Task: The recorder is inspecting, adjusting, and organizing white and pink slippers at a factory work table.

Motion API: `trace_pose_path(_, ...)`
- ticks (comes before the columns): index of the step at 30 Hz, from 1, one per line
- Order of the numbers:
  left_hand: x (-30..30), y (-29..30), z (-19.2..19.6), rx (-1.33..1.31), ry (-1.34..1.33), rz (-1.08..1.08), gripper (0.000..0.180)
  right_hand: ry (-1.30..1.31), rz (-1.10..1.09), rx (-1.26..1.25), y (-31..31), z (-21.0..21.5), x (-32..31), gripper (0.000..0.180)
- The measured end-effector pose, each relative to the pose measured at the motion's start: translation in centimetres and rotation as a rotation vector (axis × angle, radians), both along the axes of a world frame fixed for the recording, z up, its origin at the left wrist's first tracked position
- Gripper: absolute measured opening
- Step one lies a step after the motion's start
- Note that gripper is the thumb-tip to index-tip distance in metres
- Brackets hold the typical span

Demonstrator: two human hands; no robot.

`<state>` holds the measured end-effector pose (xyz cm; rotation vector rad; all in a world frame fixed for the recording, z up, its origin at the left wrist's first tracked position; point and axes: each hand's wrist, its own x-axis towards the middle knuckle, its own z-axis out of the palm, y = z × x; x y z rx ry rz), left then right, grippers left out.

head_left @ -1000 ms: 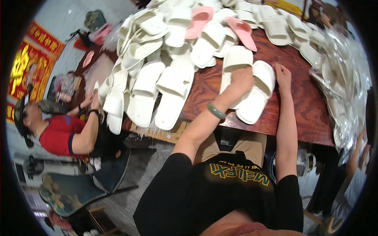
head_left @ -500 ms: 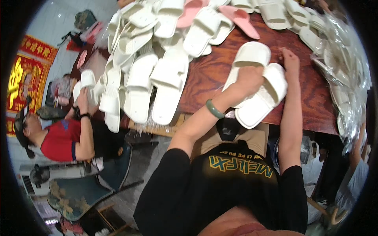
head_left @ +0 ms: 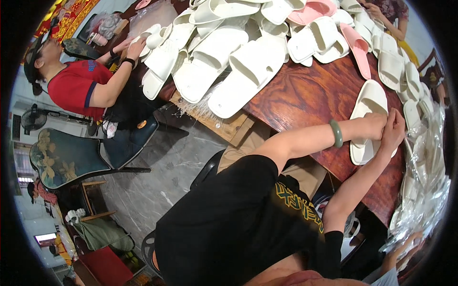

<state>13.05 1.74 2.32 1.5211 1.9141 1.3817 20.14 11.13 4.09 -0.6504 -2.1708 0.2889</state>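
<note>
A pair of white slippers (head_left: 372, 98) lies on the right part of the wooden table, one partly over the other. Across the slippers' middle rests my left hand (head_left: 375, 126), with a green bangle on its wrist. Its fingers are curled closed, and what they hold is hidden. My right hand (head_left: 394, 129) meets it at the slippers' right side, fingers drawn together. Whatever is between those fingers is too small to make out. To the right, close by, are more white slippers under clear plastic wrap (head_left: 422, 164).
White slippers (head_left: 248, 78) are heaped along the table's far and left sides, some pink slippers (head_left: 358, 50) among them. On the left a person in a red shirt (head_left: 78, 86) handles slippers. A chair (head_left: 67, 155) stands behind. Another person's arm (head_left: 403, 250) shows at lower right.
My view has swung to the right. My left hand has moved right with the slipper pair, which now lies nearer the wrapped slippers. Both my hands have come together over it.
</note>
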Motion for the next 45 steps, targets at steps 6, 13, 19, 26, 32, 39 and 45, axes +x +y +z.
trace_pose_path(6, -2.7, -8.5, 2.1, 0.035, 0.073, 0.161, 0.027, -0.2, 0.147, -0.054, -1.6, -0.9, -2.1, 0.026)
trace_pose_path(13, -4.2, -25.1, 5.1, 0.055, -0.362, 0.545, 0.023, -0.098, 0.069, -0.08, -1.6, -2.1, -1.9, 0.018)
trace_pose_path(19, -11.2, -38.6, 1.7, -0.283, 0.269, 1.255, 0.061, -0.018, 0.029, 0.173, -4.6, -2.2, -3.5, 0.006)
trace_pose_path(26, -17.8, -34.9, -1.6, -0.381, 0.268, 1.065, 0.046, -0.077, 0.16, 0.281, -5.4, -4.6, -3.7, 0.017)
trace_pose_path(32, -16.7, -32.9, -0.2, -0.09, 0.029, 0.994, 0.02, -0.319, 0.505, -0.026, -5.3, -6.8, -6.2, 0.041)
trace_pose_path(39, -12.4, -34.5, 2.3, -0.163, 0.268, 1.247, 0.025, -0.595, 0.327, 0.055, -3.7, -2.9, -2.3, 0.033)
trace_pose_path(45, -5.3, -34.7, 6.2, 0.137, -0.187, 0.893, 0.025, -0.577, 0.24, 0.1, -1.6, -3.8, -2.1, 0.031)
